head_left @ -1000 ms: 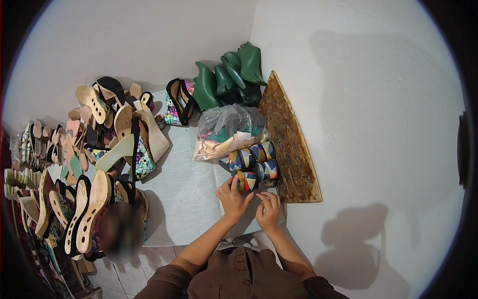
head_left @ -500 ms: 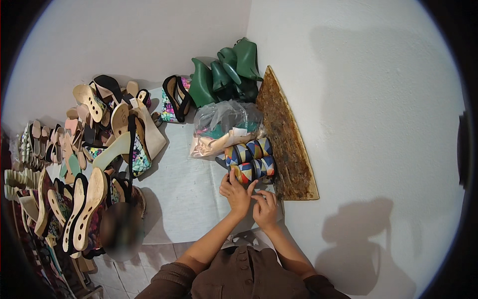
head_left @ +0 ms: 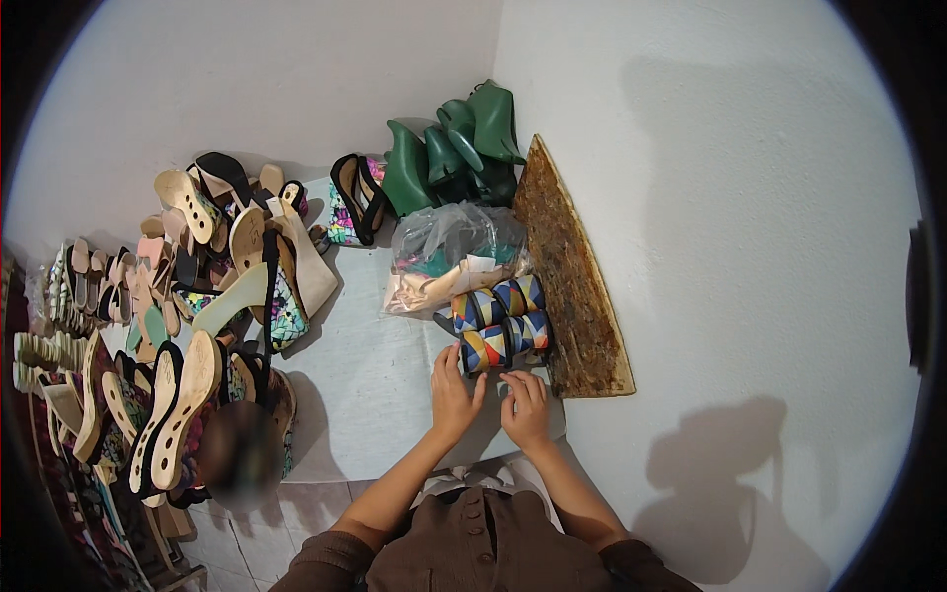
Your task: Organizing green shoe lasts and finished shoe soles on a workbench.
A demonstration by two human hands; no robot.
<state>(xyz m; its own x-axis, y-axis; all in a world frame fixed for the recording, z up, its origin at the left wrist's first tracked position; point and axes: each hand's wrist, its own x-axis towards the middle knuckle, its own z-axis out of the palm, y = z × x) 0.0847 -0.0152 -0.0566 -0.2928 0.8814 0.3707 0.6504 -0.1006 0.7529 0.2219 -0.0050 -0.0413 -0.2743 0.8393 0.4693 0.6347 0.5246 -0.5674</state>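
Note:
A small group of shoe uppers [head_left: 484,349] with a multicoloured geometric pattern and dark edging sits in two rows on the pale table. My left hand [head_left: 455,403] lies just at their near left side, fingers stretched; whether its fingertips touch the nearest upper, I cannot tell. Close to their near side is my right hand [head_left: 526,414], its fingers loosely bent and apart, with nothing visible in it. Right behind the uppers rests a clear plastic bag [head_left: 419,286] holding beige and green pieces.
Green shoe lasts [head_left: 406,173] are heaped at the back. A brown, stained board [head_left: 567,296] runs along the white wall at the right. Wedge sandals and wooden-looking soles [head_left: 187,409] crowd the left side. One floral wedge shoe [head_left: 355,202] stands near the lasts on the table [head_left: 370,395].
My left hand has drawn back from the nearest upper and away from my right hand, its fingers straightening. The hands, close together before, are now apart. The view has shifted slightly.

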